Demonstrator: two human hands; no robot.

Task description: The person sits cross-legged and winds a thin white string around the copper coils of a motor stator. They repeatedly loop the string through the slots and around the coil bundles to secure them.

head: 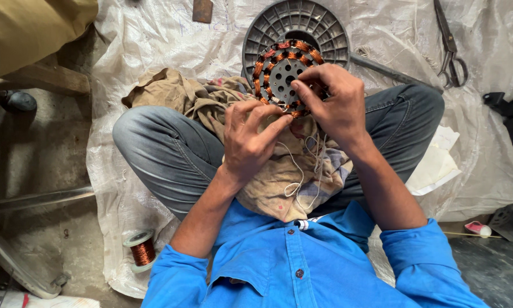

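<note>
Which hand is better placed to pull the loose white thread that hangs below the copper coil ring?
Probably the left hand. Its fingers sit at the lower edge of the coil ring, right where the white thread begins. The right hand grips the ring's side, seemingly steadying it over the cloth.

daylit concrete floor (pixel 51 171) under a white woven plastic sheet (pixel 154 40).

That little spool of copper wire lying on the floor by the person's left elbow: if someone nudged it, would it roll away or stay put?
The copper wire spool seems to stand on one flat flange, so a nudge would probably slide it rather than roll it. Tipped onto its side, its round flanges would likely roll. Wound thick with metal wire, it is probably heavy for its size.
</note>
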